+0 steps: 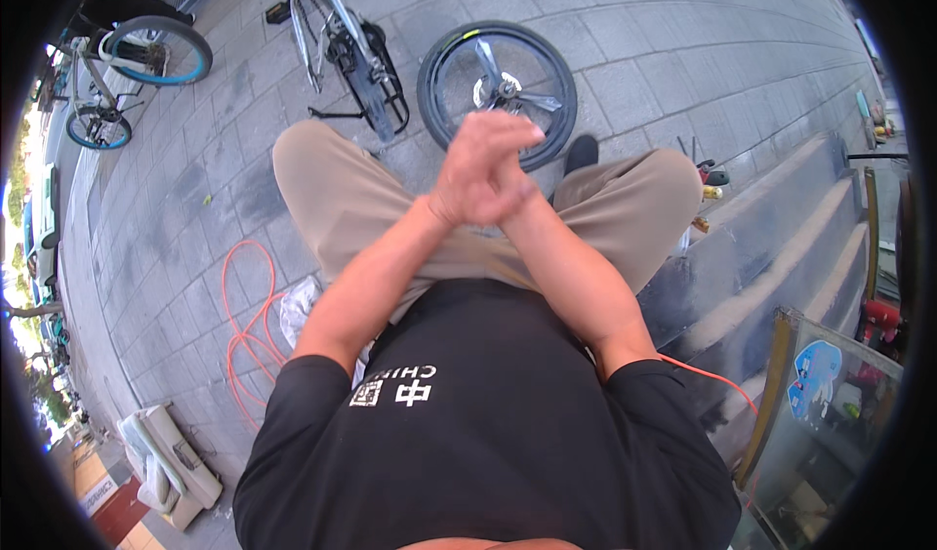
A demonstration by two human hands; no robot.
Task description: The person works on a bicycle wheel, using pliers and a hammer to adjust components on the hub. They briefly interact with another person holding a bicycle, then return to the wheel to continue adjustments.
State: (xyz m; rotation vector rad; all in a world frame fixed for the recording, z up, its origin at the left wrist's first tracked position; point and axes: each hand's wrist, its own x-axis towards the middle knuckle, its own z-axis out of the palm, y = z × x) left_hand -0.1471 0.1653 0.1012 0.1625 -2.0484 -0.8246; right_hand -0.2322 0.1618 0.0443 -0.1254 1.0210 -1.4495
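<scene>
My two hands meet in front of my lap, between my bent knees. My left hand [476, 164] lies across the right one, its fingers curled over it and its thumb lower down, slightly blurred. Of my right hand [510, 171] only a small part shows near the wrist; its fingers are hidden. No tool shows in either. Just beyond the hands a bicycle wheel [447, 54] with a black tire and wide dark spokes lies flat on the paving. Left of it is a bicycle [356, 52] with a silver frame and no wheel showing at its near end.
Another bicycle with blue-rimmed wheels [161, 50] stands at far left. An orange hose or cord [229, 306] coils beside a whitish crumpled cloth or bag [298, 308] at my left. Stone steps [771, 257] rise on my right, near a glass-sided case [815, 433]. A pale seat [171, 467] stands lower left.
</scene>
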